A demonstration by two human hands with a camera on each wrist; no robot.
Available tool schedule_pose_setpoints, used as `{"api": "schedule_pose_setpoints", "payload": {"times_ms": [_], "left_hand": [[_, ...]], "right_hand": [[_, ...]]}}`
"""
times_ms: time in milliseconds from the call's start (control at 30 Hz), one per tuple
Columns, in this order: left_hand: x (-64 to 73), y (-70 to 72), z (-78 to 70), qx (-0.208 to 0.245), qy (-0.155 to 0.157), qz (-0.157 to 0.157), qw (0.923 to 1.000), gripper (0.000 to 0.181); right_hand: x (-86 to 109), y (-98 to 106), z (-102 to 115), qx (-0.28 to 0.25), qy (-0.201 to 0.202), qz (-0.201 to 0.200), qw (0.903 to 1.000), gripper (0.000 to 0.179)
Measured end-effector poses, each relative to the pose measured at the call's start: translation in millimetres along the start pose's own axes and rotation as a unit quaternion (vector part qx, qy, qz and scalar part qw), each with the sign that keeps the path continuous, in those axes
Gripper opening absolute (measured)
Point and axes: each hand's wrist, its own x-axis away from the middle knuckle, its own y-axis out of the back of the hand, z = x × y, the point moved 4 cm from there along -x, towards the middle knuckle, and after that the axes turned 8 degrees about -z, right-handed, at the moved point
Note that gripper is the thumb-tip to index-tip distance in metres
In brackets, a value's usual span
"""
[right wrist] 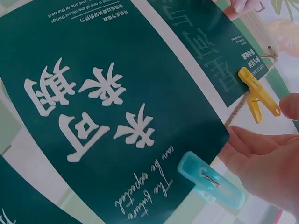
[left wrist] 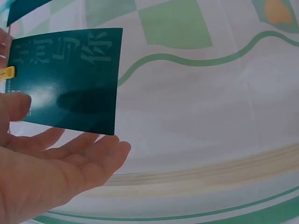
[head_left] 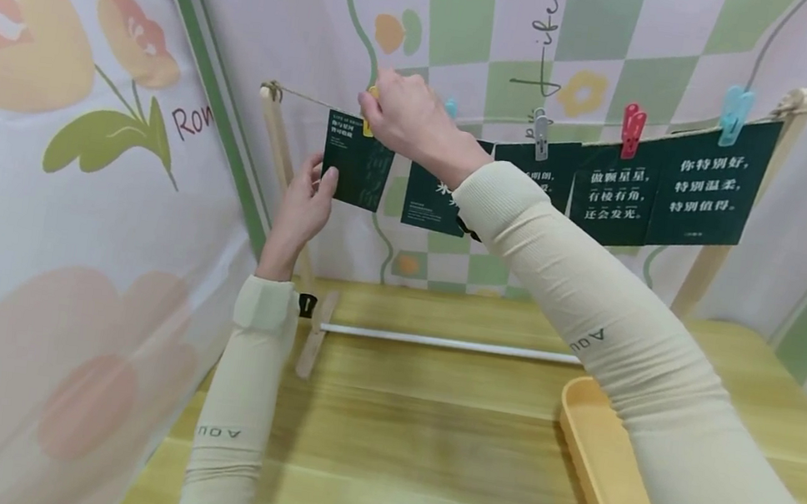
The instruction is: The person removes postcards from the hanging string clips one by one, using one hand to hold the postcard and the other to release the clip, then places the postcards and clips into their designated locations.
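My left hand [head_left: 306, 206] holds the leftmost dark green card [head_left: 345, 162] by its left edge, thumb in front and fingers behind. In the right wrist view a yellow clothespin [right wrist: 258, 93] clips this card to a twine line [right wrist: 237, 111]. My right hand [head_left: 416, 115] is up at that clothespin; its thumb is close to the handle ends and its fingers are spread below, apart from the clothespin. Beside it hangs another green card [right wrist: 112, 102] with white characters, under a light blue clothespin [right wrist: 210, 179].
More green cards hang to the right on grey [head_left: 540, 134], red [head_left: 632, 130] and blue [head_left: 734, 116] clothespins. Wooden posts [head_left: 704, 268] hold the twine, with a white rod [head_left: 438, 342] low between them. A yellow tray [head_left: 593, 460] lies on the wooden table [head_left: 409, 454] under my right arm.
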Motion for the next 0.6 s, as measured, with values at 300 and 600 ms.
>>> {"api": "schedule_pose_setpoints", "payload": {"times_ms": [300, 600], "left_hand": [[-0.3, -7.8, 5.2, 0.005, 0.008, 0.023, 0.9997, 0.046], [2.9, -10.4, 12.8, 0.005, 0.012, 0.013, 0.9998, 0.045]], "right_hand": [[2.1, -7.6, -1.5, -0.005, -0.004, -0.006, 1.0000, 0.030], [1.6, -8.8, 3.1, -0.008, 0.019, -0.020, 0.9996, 0.026]]}}
